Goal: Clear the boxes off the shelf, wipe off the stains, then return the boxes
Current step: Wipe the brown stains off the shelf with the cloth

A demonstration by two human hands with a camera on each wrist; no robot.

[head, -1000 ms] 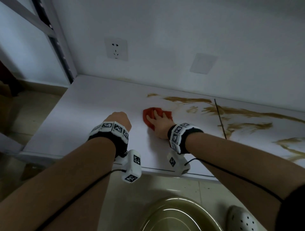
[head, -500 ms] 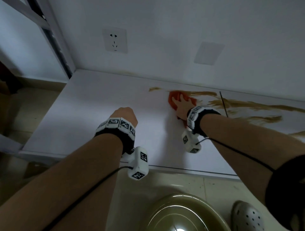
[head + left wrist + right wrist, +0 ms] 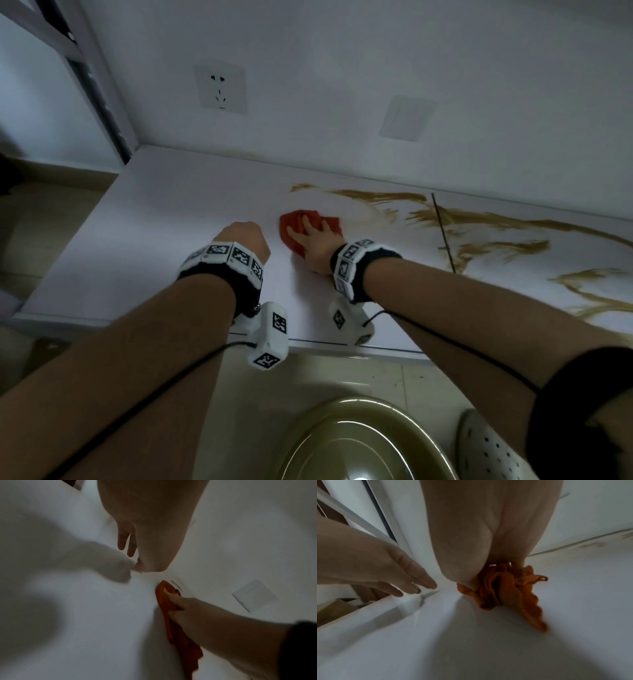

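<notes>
A white shelf (image 3: 164,226) carries brown smeared stains (image 3: 380,197) along its back and right side (image 3: 507,246). My right hand (image 3: 317,240) lies flat with spread fingers on a bunched orange-red cloth (image 3: 294,224) and presses it onto the shelf at the stains' left end. The left wrist view shows that hand (image 3: 181,605) on top of the cloth (image 3: 185,642). My left hand (image 3: 245,238) rests on the bare shelf just left of the cloth; its fingers (image 3: 419,580) are straight and hold nothing. No boxes are in view.
A wall socket (image 3: 221,88) and a blank cover plate (image 3: 407,117) sit on the wall behind the shelf. The shelf's upright (image 3: 99,89) stands at the left. A dark seam (image 3: 443,233) crosses the shelf. Below, a metal basin (image 3: 359,445) and a shoe (image 3: 489,452) are on the floor.
My right hand pushed the cloth back and right into the stain, then drew it forward and left again. A patch there looks wiped paler. My left hand stayed put.
</notes>
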